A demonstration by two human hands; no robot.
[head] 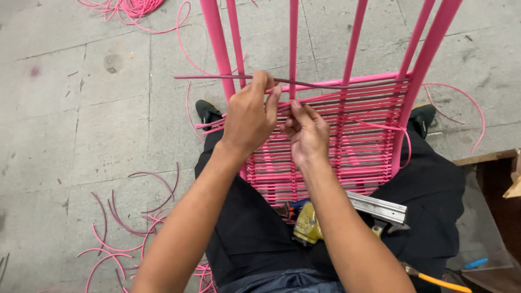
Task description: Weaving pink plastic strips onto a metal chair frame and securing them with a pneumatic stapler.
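Observation:
A pink metal frame [429, 49] with upright bars leans over my lap, its lower part woven with pink cord [369, 146]. My left hand [248, 116] grips a thin dark rod [315, 83] that lies across the uprights, just above the top woven row. My right hand [308, 133] pinches a strand of the pink cord beside the middle upright, close to the left hand. A yellow staple gun [309, 222] with a silver magazine rests on my lap under my right forearm.
Cut pink cord scraps [119, 228] litter the concrete floor at lower left, and a coil of cord [130, 8] lies at the top left. A wooden box [494, 184] stands at the right. My shoes show at both sides of the frame.

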